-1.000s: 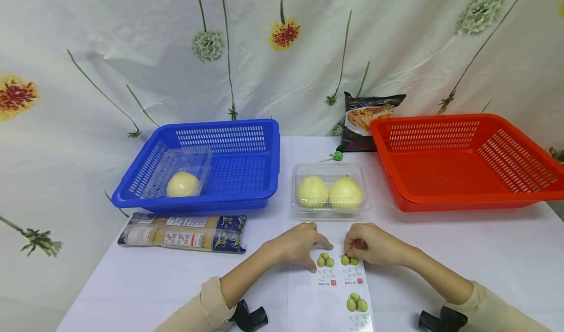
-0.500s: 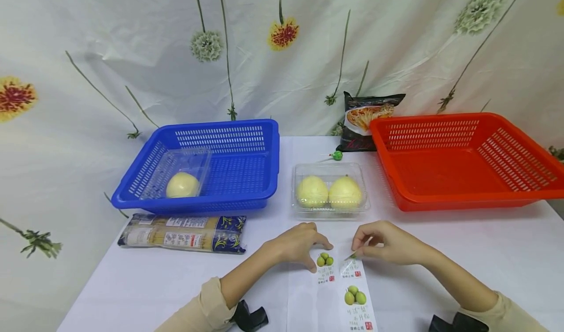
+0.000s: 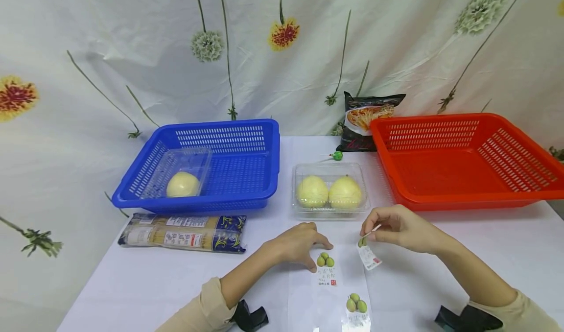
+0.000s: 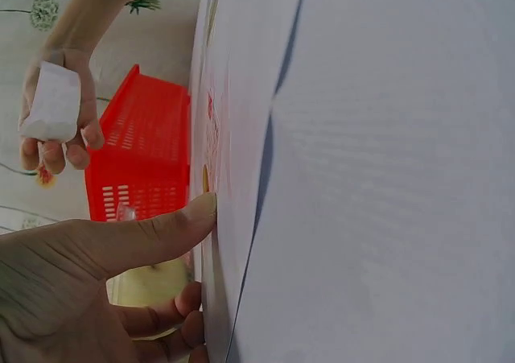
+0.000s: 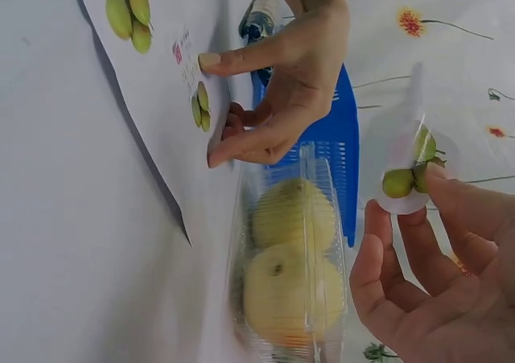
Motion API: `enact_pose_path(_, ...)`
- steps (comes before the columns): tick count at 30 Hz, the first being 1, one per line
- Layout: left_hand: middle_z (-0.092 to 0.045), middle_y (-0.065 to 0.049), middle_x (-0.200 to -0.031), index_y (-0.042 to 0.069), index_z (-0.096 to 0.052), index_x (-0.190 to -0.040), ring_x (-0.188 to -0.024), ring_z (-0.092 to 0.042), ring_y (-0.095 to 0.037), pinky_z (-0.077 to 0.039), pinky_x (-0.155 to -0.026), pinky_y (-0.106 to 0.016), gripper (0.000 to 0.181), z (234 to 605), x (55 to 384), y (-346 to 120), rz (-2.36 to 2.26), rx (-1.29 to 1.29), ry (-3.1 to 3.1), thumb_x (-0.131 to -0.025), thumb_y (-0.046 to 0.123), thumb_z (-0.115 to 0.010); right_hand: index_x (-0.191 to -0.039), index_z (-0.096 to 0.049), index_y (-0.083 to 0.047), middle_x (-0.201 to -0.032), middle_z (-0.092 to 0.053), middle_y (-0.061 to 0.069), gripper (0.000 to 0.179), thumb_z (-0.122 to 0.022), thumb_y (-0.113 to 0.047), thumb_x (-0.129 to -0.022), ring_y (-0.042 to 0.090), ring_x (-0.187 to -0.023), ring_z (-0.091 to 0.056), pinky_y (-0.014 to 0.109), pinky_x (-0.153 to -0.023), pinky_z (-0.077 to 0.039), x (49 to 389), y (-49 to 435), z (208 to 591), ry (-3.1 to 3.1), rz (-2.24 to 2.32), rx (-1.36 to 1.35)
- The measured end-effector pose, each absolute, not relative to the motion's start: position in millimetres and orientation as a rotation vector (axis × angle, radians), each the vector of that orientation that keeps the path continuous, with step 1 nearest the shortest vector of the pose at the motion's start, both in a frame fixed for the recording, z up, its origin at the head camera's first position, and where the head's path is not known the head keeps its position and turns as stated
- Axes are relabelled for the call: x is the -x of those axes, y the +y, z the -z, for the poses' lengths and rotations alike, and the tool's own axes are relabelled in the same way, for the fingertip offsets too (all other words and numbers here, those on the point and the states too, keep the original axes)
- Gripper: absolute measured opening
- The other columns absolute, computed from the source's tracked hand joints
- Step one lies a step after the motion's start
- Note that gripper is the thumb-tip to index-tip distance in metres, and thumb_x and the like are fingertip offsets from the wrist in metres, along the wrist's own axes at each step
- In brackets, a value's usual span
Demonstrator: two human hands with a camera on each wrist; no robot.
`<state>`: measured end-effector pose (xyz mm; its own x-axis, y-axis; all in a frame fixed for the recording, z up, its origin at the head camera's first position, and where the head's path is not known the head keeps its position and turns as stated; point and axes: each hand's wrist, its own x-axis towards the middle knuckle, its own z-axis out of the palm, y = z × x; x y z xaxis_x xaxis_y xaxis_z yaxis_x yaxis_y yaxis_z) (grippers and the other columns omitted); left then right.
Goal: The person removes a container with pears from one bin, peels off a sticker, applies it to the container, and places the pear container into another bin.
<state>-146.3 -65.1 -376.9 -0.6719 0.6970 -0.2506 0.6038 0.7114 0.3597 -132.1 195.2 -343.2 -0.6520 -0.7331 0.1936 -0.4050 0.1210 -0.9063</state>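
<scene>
My right hand (image 3: pixel 398 229) pinches a peeled sticker (image 3: pixel 369 256) between thumb and fingers, just above the table. Green fruits are printed on the sticker (image 5: pixel 413 170), as the right wrist view shows. A white sheet of stickers (image 3: pixel 304 302) lies in front of me, with fruit stickers (image 3: pixel 326 268) still on it. My left hand (image 3: pixel 295 246) rests on the sheet, thumb and fingers spread apart, the thumb (image 4: pixel 165 234) touching the paper. Just beyond both hands stands a clear plastic box (image 3: pixel 330 169) holding two pale yellow pears (image 5: pixel 294 214).
A blue basket (image 3: pixel 196 202) at left holds a clear box with one pear (image 3: pixel 182 184). In front of it lies a noodle packet (image 3: pixel 182 231). At right stands a red basket (image 3: pixel 467 202), beside a black food bag (image 3: pixel 367 119). A small green item (image 3: pixel 337 155) lies behind the box.
My right hand has peeled the sticker off the sheet and carried it up and to the right. The left hand has stayed in place on the sheet.
</scene>
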Motion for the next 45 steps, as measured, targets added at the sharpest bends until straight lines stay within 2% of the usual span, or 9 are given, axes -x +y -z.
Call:
enact_pose_path(6,-0.055,0.005,-0.093,0.020,-0.064,-0.123,-0.085,-0.046,-0.006,-0.042,-0.077,-0.020,0.056,370.6,147.1,-66.7,-0.343,-1.041,2.535,-0.070,0.022,-0.082,-0.095,-0.061,0.003,-0.089,-0.064,0.008,0.007,-0.059,0.005,-0.088,0.015,-0.082,-0.060,0.022,-0.078,-0.053,148.1,193.0,330.5,2.294,1.541,1.042)
enact_pose_path(9,-0.061,0.000,-0.099,0.014,-0.063,-0.123,-0.089,-0.054,-0.010,-0.045,-0.079,-0.021,0.051,361.8,150.0,-68.6,-0.454,-1.097,2.560,-0.075,0.023,-0.079,-0.095,-0.061,0.004,-0.089,-0.064,0.009,0.008,-0.060,0.005,-0.087,0.016,-0.083,-0.060,0.021,-0.077,-0.053,160.0,187.4,321.1,2.428,1.500,1.027)
enact_pose_path(12,-0.065,-0.006,-0.099,0.007,-0.065,-0.112,-0.091,-0.060,-0.018,-0.048,-0.078,-0.024,0.037,350.9,154.9,-70.5,-0.673,-1.136,2.638,-0.080,0.023,-0.075,-0.094,-0.063,0.003,-0.091,-0.064,0.009,0.008,-0.060,0.004,-0.087,0.019,-0.085,-0.060,0.021,-0.079,-0.051,174.1,178.9,312.6,2.566,1.407,1.011)
enact_pose_path(15,-0.065,-0.009,-0.092,0.002,-0.063,-0.104,-0.083,-0.061,-0.021,-0.048,-0.072,-0.024,0.030,341.9,161.4,-71.0,-0.941,-1.109,2.783,-0.083,0.021,-0.072,-0.095,-0.064,0.001,-0.093,-0.065,0.009,0.008,-0.060,0.003,-0.088,0.020,-0.086,-0.059,0.025,-0.081,-0.051,188.7,168.5,306.3,2.666,1.319,0.990)
enact_pose_path(21,-0.062,-0.013,-0.089,-0.001,-0.049,-0.109,-0.073,-0.061,-0.021,-0.049,-0.061,-0.025,0.033,333.8,177.5,-66.8,-1.484,-0.896,2.953,-0.087,0.017,-0.067,-0.096,-0.064,0.001,-0.087,-0.066,0.011,0.009,-0.061,0.001,-0.088,0.023,-0.079,-0.059,0.035,-0.074,-0.053,214.7,142.8,302.8,2.779,1.288,1.031)
enact_pose_path(27,-0.065,-0.017,-0.089,-0.001,-0.048,-0.103,-0.069,-0.064,-0.025,-0.052,-0.059,-0.028,0.029,336.4,192.7,-60.4,-1.640,-0.740,2.968,-0.085,0.011,-0.067,-0.091,-0.058,0.002,-0.085,-0.064,0.016,0.006,-0.059,0.007,-0.086,0.027,-0.077,-0.061,0.041,-0.075,-0.054,229.9,121.7,306.8,2.821,1.401,0.968)
enact_pose_path(31,-0.066,-0.016,-0.087,0.001,-0.048,-0.098,-0.067,-0.063,-0.025,-0.052,-0.060,-0.028,0.027,339.8,200.4,-58.6,-1.670,-0.685,2.965,-0.081,0.004,-0.069,-0.083,-0.063,0.004,-0.084,-0.066,0.017,0.009,-0.056,0.009,-0.086,0.028,-0.076,-0.063,0.039,-0.074,-0.054,236.5,115.4,310.6,2.805,1.438,0.930)
enact_pose_path(38,-0.063,-0.015,-0.082,0.000,-0.052,-0.091,-0.069,-0.062,-0.025,-0.052,-0.064,-0.026,0.023,345.3,208.6,-58.1,-1.683,-0.662,2.913,-0.074,-0.007,-0.067,-0.096,-0.069,0.008,-0.093,-0.069,0.021,0.015,-0.060,0.006,-0.084,0.030,-0.079,-0.067,0.040,-0.074,-0.054,244.4,113.1,318.8,2.791,1.416,0.869)
enact_pose_path(45,-0.064,-0.015,-0.085,-0.001,-0.057,-0.093,-0.075,-0.062,-0.026,-0.052,-0.069,-0.031,0.022,349.8,214.1,-59.8,-1.582,-0.661,2.989,-0.075,-0.003,-0.069,-0.101,-0.068,0.007,-0.101,-0.068,0.022,0.020,-0.065,0.003,-0.082,0.032,-0.081,-0.066,0.042,-0.074,-0.054,244.8,110.2,325.1,2.816,1.456,0.838)
